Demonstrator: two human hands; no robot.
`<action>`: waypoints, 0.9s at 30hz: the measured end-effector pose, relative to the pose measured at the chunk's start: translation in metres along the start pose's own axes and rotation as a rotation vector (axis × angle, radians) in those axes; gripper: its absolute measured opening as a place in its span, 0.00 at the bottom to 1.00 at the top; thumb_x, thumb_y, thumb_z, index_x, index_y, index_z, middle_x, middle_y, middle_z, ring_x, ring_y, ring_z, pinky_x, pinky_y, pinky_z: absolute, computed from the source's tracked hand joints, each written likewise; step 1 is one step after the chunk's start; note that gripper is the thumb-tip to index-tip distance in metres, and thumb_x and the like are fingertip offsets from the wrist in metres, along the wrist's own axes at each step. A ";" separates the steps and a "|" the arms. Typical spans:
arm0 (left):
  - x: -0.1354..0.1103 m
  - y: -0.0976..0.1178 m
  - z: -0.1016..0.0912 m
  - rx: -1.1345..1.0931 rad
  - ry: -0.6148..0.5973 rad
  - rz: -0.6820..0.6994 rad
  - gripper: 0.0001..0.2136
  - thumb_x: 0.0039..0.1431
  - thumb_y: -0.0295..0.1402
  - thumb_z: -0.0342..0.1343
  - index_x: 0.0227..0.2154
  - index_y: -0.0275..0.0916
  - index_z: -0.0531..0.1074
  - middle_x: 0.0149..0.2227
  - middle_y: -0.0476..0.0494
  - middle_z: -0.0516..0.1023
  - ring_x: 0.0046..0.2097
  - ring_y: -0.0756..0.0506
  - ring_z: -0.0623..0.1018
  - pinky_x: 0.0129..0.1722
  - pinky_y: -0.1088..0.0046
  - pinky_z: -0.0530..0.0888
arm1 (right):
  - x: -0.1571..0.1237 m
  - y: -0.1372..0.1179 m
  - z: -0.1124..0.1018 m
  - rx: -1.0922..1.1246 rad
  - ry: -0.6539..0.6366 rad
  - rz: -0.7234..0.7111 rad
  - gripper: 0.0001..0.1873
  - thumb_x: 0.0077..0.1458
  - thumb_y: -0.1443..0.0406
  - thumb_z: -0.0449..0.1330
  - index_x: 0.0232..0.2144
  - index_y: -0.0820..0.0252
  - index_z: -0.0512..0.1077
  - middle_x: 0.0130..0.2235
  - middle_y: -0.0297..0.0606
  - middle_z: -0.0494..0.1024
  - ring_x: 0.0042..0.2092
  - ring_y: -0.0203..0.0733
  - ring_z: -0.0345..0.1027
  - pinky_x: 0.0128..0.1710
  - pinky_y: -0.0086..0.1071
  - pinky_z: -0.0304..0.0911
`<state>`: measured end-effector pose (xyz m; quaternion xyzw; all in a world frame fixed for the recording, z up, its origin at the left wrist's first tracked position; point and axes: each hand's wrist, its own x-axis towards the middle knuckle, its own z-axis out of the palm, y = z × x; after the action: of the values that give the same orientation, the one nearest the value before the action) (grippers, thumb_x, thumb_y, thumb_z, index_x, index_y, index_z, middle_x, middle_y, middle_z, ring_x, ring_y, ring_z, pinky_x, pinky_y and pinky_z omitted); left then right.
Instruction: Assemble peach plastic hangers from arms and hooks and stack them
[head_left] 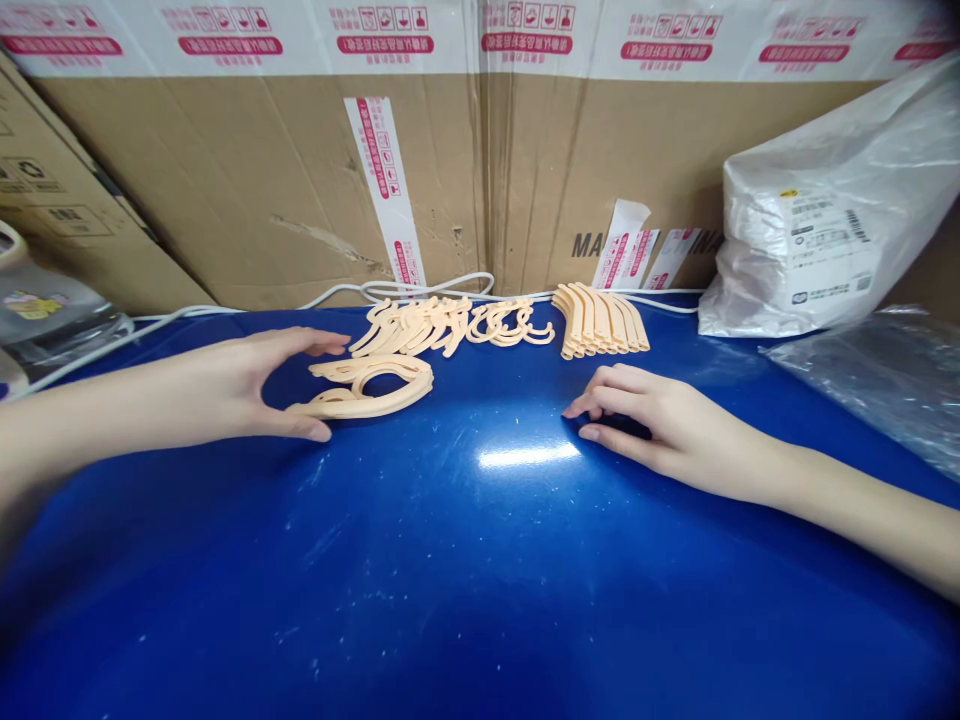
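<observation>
A folded beige plastic hanger (390,402) lies on the blue table, left of the middle. My left hand (247,385) is at its left end, thumb and fingers spread wide around that end. Whether the thumb touches it, I cannot tell. My right hand (660,420) rests low over the table with its fingers loosely bent, a gap between thumb and forefinger, and nothing in it. Beyond the hands, beige plastic parts lie in a row: a pile of curved pieces (412,325), several hooks (510,322) and a neat stack of hanger arms (600,320) nearest my right hand.
Cardboard boxes (262,180) stand along the back edge of the blue table (450,580). A white cable (322,295) runs in front of them. At the right are a white plastic parcel (817,210) and clear plastic film (892,370). A translucent container (45,300) stands at far left.
</observation>
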<state>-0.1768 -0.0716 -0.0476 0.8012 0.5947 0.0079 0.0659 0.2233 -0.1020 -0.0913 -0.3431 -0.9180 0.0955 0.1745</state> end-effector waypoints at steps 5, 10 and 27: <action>0.000 -0.009 -0.004 0.028 -0.072 -0.031 0.37 0.39 0.57 0.58 0.54 0.45 0.66 0.56 0.47 0.73 0.53 0.38 0.75 0.50 0.64 0.71 | 0.000 0.000 0.000 -0.001 0.004 -0.004 0.12 0.63 0.61 0.51 0.43 0.56 0.72 0.42 0.40 0.74 0.44 0.42 0.69 0.44 0.37 0.66; 0.002 -0.010 -0.003 0.010 -0.061 -0.001 0.34 0.40 0.56 0.56 0.52 0.47 0.69 0.53 0.48 0.75 0.51 0.39 0.76 0.48 0.65 0.72 | 0.000 0.000 0.000 -0.002 0.003 -0.005 0.12 0.63 0.61 0.51 0.43 0.56 0.72 0.42 0.40 0.74 0.44 0.42 0.69 0.44 0.36 0.66; 0.002 -0.014 -0.002 0.008 -0.063 -0.011 0.36 0.42 0.58 0.56 0.55 0.49 0.67 0.56 0.49 0.72 0.55 0.38 0.73 0.53 0.61 0.70 | -0.001 -0.001 -0.001 -0.012 -0.002 -0.010 0.12 0.64 0.62 0.51 0.44 0.56 0.72 0.42 0.40 0.74 0.44 0.42 0.69 0.44 0.37 0.66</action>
<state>-0.1898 -0.0652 -0.0471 0.7980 0.5968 -0.0202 0.0817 0.2241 -0.1034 -0.0901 -0.3393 -0.9205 0.0892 0.1721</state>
